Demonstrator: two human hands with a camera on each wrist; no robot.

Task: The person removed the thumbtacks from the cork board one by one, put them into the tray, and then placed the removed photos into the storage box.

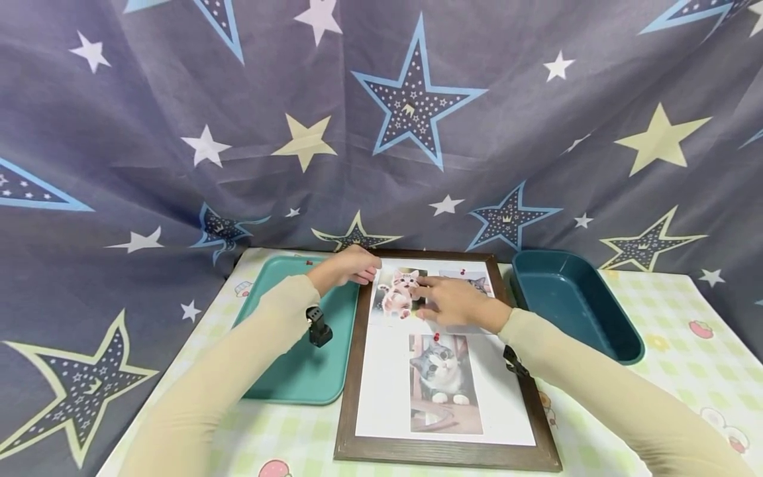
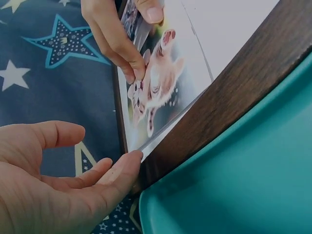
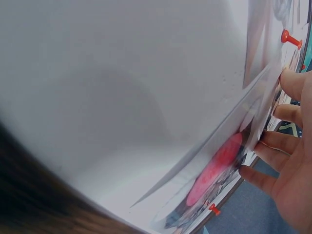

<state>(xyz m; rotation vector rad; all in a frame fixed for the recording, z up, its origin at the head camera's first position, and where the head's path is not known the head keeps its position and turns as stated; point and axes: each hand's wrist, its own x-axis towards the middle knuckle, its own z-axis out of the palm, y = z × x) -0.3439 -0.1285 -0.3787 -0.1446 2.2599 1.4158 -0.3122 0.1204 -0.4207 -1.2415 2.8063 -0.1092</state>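
A photo of a pinkish kitten [image 1: 393,301] lies at the upper left of a white board [image 1: 381,391] with a dark wooden frame [image 1: 447,452]. My right hand [image 1: 456,303] rests on this photo with fingers spread, its fingertips along the photo's right side. At the board's upper left corner is my left hand [image 1: 356,266]; in the left wrist view one fingertip [image 2: 132,158] touches the photo's corner, thumb apart. Below is a grey-and-white cat photo [image 1: 444,377] with a red pushpin [image 1: 437,336] at its top. Another cat photo [image 1: 481,283], upper right, is partly hidden by my right hand.
A teal tray [image 1: 298,392] lies left of the board, with a red pushpin [image 1: 308,263] near its far edge. To the right stands a deep dark-teal bin [image 1: 633,344]. A checked cloth [image 1: 673,384] covers the table; a star-patterned curtain [image 1: 381,192] hangs behind.
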